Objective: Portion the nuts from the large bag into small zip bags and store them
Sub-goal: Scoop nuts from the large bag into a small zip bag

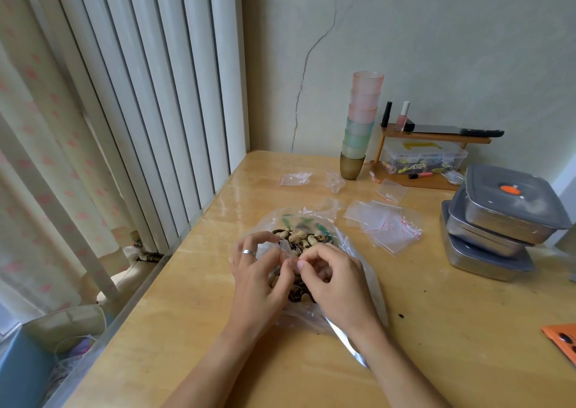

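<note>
Large bag (313, 217) lies open at centre of table (202, 329), nuts (296, 238) heaped inside. Your left hand (258, 270) (ring on one finger) and right hand (335, 286) meet above heap, fingers curled, thumbs and fingertips pinching small zip bag (287, 249) between them. Spare zip bags (383, 224) lie just right of large bag; stacked lidded containers (498, 220) farther right.

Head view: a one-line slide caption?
Over the open nut bag, left hand and right hand pinch a small bag; spare bags lie beyond.
</note>
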`<action>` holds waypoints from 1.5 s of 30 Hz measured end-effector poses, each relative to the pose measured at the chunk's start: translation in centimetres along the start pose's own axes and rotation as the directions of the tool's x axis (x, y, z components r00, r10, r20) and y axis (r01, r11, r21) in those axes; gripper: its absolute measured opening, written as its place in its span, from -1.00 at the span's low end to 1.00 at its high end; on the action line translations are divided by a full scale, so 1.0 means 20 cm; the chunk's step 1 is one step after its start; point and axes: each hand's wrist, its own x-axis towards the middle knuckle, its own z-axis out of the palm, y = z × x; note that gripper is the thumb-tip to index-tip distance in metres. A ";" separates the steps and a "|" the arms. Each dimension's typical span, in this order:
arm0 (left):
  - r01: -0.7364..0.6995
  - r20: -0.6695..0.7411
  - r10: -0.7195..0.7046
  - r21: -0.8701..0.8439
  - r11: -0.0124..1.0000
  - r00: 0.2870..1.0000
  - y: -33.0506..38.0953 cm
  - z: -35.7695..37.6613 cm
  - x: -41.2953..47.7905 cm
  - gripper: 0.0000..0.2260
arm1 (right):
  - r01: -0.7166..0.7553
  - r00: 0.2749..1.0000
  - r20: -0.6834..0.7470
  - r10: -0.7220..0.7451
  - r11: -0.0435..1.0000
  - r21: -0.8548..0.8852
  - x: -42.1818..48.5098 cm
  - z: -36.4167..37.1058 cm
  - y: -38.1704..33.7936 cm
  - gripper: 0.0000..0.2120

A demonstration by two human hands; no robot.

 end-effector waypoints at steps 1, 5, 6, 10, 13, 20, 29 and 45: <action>-0.004 0.003 0.004 -0.009 1.000 1.000 0.00 0.00 0.00 -0.84 | -0.007 1.000 -0.010 0.007 1.000 -0.006 0.00 0.00 0.00 -0.84; -0.005 0.018 0.006 -0.028 1.000 1.000 0.02 -0.01 0.00 -0.78 | 0.031 0.999 -0.035 -0.034 0.997 -0.072 0.00 0.00 0.00 -0.85; 0.003 0.015 -0.002 -0.020 1.000 1.000 0.02 0.00 0.00 -0.79 | 0.068 0.997 -0.017 -0.070 0.993 -0.092 0.00 0.00 0.00 -0.87; 0.032 0.010 -0.032 -0.012 0.999 0.999 -0.01 0.00 0.01 -0.79 | 0.190 0.981 0.059 -0.183 0.971 -0.146 0.00 0.00 0.00 -0.91; 0.010 0.018 -0.011 0.036 0.999 1.000 0.00 0.00 0.00 -0.82 | 0.157 0.988 0.029 -0.155 0.978 -0.138 0.00 0.00 0.00 -0.88; -0.035 0.020 0.035 0.035 0.999 0.999 0.00 0.01 0.01 -0.82 | 0.095 0.993 -0.057 -0.104 0.985 -0.146 0.00 0.01 0.02 -0.83; 0.000 0.024 0.000 0.023 1.000 1.000 0.00 0.01 0.02 -0.82 | 0.197 0.962 -0.086 -0.258 0.880 -0.431 0.02 -0.02 0.02 -0.81; -0.055 -0.043 0.065 0.202 0.978 0.997 0.01 0.01 0.01 -0.84 | 0.199 0.972 -0.026 -0.233 0.877 -0.437 0.02 -0.02 0.00 -0.79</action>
